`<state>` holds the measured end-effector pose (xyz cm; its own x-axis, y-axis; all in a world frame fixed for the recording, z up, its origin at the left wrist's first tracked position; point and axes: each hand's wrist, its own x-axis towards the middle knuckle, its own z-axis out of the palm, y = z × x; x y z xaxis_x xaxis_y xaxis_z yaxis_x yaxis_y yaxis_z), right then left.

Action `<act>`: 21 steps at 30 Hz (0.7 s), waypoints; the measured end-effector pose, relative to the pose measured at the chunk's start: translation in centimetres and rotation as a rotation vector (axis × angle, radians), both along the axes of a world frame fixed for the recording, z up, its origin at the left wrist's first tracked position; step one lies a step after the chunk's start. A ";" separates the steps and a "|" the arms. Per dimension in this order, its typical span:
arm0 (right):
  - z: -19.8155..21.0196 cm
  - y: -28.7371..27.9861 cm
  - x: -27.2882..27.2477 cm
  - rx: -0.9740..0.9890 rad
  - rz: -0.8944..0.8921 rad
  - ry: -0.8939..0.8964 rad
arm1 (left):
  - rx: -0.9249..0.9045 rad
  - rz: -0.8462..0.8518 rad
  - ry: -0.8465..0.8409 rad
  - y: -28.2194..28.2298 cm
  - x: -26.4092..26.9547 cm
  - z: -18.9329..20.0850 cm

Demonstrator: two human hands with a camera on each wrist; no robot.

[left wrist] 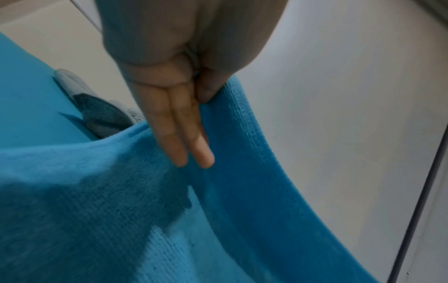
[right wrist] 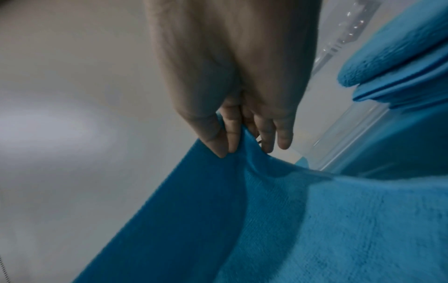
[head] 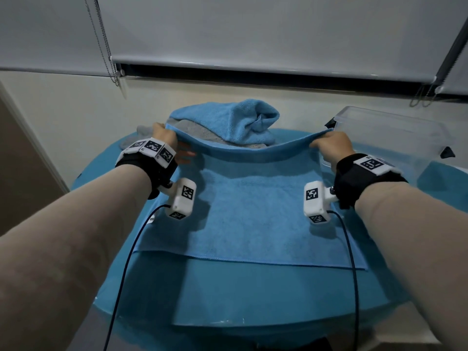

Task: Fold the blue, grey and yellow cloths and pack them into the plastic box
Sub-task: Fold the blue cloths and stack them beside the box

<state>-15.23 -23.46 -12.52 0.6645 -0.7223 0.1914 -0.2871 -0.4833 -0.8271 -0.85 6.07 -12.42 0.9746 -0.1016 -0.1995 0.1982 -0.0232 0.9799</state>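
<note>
Our left hand [head: 166, 138] pinches the far left corner of the blue cloth [head: 253, 211], thumb vs. index, w/ two fingers [left wrist: 179, 134] lying straight along the fabric in the left wrist view. Our right hand [head: 331, 145] grips the far right corner the same way; in the right wrist view thumb & fingertips [right wrist: 232, 141] close on the hem [right wrist: 242, 159]. The far edge is lifted off the table and sags in a shallow curve between both hands, across the middle of the head frame; the rest of the cloth lies flat, near edge straight at lower centre. It sits on a teal table [head: 253, 295] that fills the lower half of the frame. Just beyond the raised edge, upper centre, is a heap: a second blue cloth [head: 233, 117] bunched on top of a grey cloth [head: 192, 130], whose corner pokes out at the left near our left hand. At the right, upper-mid frame, stands the clear plastic box [head: 395, 138], just beside our right hand; we can't tell if anything's inside. Behind, a pale wall [head: 63, 102] & grey roller blinds [head: 253, 31] w/ bead chains [head: 106, 46] at upper left.
</note>
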 end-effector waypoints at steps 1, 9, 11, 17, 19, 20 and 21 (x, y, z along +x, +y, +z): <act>0.1 0.0 -0.4 -0.013 -0.020 -0.017 | -0.015 0.001 -0.006 0.1 -0.2 0.1; 0.8 1.6 -3.5 -0.087 -0.132 -0.232 | -0.293 -0.057 -0.046 1.7 -3.5 1.0; 0.8 2.5 -4.6 -0.067 -0.140 -0.271 | -0.384 -0.081 -0.033 2.4 -5.0 1.1; -0.3 5.4 -9.3 0.589 0.056 -0.512 | -0.534 -0.074 0.010 5.1 -10.0 -0.5; -0.7 6.6 -11.0 0.769 0.083 -0.588 | -0.582 -0.067 0.050 5.9 -11.3 -1.2; -1.0 6.9 -11.6 0.820 0.082 -0.587 | -0.590 -0.067 0.070 6.2 -11.7 -1.7; -1.4 7.1 -12.2 0.858 0.080 -0.569 | -0.587 -0.071 0.084 6.4 -12.0 -2.1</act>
<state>-27.40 -16.36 -13.92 0.6887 -0.7220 -0.0664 0.2618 0.3330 -0.9059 -12.87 12.48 -14.53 0.9447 -0.2824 -0.1666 0.2935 0.5017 0.8137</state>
